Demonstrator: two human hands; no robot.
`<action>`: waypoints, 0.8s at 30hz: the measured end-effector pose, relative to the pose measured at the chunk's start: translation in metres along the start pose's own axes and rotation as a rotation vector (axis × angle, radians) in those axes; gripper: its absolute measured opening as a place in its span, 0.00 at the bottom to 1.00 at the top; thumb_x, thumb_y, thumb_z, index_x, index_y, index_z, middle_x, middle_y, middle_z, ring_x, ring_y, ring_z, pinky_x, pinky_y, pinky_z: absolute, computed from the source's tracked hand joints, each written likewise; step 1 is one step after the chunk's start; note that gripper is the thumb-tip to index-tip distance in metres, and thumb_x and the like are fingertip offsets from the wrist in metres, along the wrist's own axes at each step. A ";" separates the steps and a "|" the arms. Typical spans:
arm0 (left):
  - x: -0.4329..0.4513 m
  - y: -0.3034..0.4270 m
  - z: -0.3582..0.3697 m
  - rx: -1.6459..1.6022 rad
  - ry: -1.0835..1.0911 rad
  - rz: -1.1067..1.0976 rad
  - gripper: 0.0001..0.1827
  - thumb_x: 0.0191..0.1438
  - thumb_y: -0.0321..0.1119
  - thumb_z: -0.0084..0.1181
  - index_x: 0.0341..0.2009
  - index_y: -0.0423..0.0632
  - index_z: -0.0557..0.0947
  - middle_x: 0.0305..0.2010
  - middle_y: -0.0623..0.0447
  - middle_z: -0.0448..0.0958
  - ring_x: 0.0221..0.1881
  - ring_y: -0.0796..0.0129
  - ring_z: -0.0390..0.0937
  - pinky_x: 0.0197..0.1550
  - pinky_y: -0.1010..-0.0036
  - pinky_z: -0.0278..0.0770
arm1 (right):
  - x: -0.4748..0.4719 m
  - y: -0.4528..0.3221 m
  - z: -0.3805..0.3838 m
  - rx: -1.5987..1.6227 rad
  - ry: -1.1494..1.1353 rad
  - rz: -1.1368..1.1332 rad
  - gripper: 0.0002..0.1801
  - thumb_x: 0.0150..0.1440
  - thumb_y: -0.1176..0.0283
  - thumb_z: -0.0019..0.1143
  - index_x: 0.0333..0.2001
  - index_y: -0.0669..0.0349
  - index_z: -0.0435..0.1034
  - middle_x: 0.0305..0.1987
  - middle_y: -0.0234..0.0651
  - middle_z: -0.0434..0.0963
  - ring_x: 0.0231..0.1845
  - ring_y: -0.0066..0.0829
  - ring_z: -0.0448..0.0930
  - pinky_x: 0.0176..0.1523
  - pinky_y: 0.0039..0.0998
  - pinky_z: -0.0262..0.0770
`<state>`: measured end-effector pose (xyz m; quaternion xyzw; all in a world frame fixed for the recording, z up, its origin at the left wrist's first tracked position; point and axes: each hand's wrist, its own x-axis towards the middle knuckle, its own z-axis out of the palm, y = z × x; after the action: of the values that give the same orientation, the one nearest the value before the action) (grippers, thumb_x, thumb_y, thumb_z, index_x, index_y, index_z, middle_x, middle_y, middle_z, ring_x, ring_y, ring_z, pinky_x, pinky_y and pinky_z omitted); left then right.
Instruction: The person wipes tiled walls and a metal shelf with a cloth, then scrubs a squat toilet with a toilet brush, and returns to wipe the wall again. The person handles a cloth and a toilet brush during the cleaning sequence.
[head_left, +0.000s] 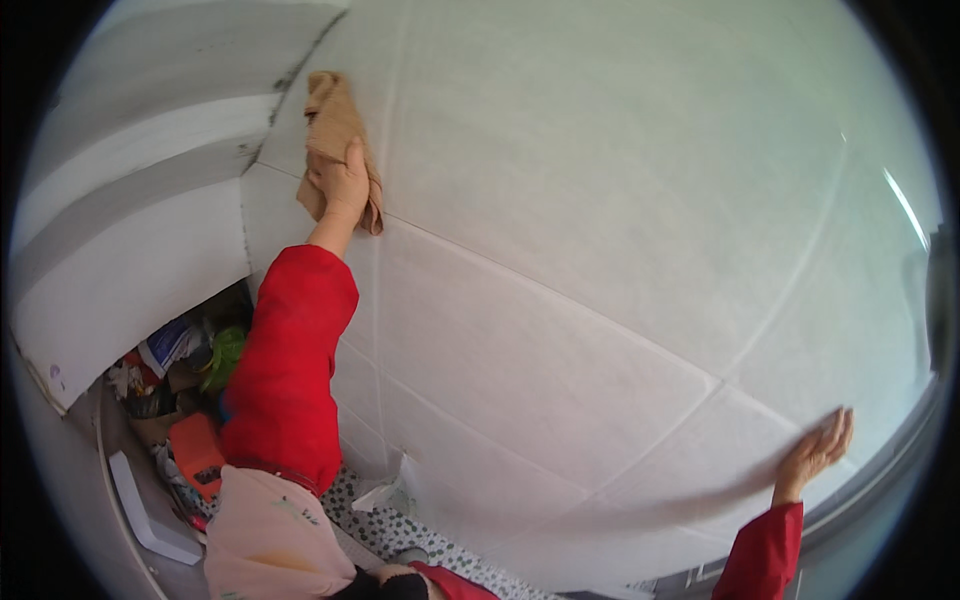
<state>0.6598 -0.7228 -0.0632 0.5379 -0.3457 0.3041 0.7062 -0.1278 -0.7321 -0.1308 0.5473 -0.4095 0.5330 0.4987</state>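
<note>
My left hand (343, 180) grips a folded brown cloth (334, 124) and presses it to the pale tiled wall (555, 187), close to the left corner. Its thumb lies over the cloth, and the other fingers are partly hidden by folds. Lower right, my right hand (816, 450) is at the same wall with nothing in it, its fingers extended. Whether its palm rests fully on the tile I cannot tell. Red sleeves cover both arms.
Dark stains run along the corner by a stepped white surface (150, 232). Beneath it lie mixed bags and clutter, including a green plastic bag (225, 356) and an orange object (196, 454). A white strip (150, 517) stands nearby. The mosaic floor (375, 517) shows below; a dark frame (885, 465) edges the right.
</note>
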 end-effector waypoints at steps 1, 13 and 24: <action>-0.012 0.017 0.003 -0.004 -0.075 0.000 0.38 0.55 0.53 0.49 0.60 0.36 0.62 0.67 0.37 0.53 0.68 0.43 0.47 0.68 0.54 0.35 | 0.003 -0.002 0.000 0.012 0.009 0.000 0.25 0.60 0.74 0.37 0.62 0.58 0.59 0.67 0.44 0.57 0.69 0.43 0.55 0.68 0.40 0.51; -0.249 0.231 -0.005 0.152 -0.615 1.191 0.25 0.47 0.48 0.58 0.53 0.78 0.75 0.69 0.58 0.53 0.71 0.47 0.41 0.59 0.26 0.35 | 0.001 -0.014 -0.002 0.053 -0.004 0.016 0.30 0.52 0.79 0.45 0.61 0.52 0.61 0.65 0.38 0.61 0.68 0.42 0.57 0.68 0.41 0.47; -0.163 0.290 0.036 0.055 -0.175 0.902 0.26 0.50 0.48 0.53 0.55 0.60 0.76 0.70 0.55 0.53 0.72 0.49 0.39 0.61 0.34 0.36 | 0.009 -0.012 -0.009 0.065 -0.006 0.033 0.29 0.53 0.76 0.47 0.60 0.48 0.62 0.65 0.33 0.59 0.68 0.38 0.56 0.66 0.39 0.48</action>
<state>0.3279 -0.6984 -0.0304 0.3759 -0.5955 0.5436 0.4567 -0.1163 -0.7202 -0.1234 0.5578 -0.4023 0.5526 0.4708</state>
